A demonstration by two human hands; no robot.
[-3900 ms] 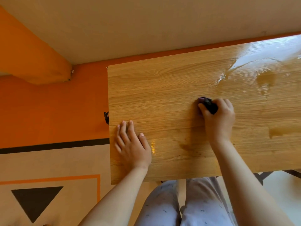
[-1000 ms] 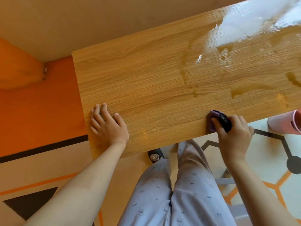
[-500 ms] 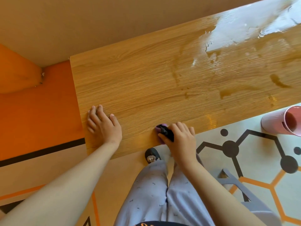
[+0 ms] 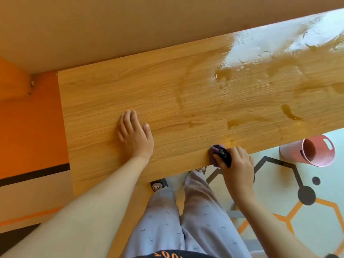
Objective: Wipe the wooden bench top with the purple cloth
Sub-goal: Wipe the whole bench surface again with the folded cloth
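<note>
Left hand (image 4: 135, 138) lies flat on the bench top (image 4: 167, 94); right hand (image 4: 236, 164) presses a cloth (image 4: 216, 152) at its near edge, a bucket (image 4: 307, 150) on the floor to the right.

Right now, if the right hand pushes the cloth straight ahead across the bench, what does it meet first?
The right hand with the purple cloth would first reach the brownish wet streak, then likely the glossy puddle near the far edge.
</note>
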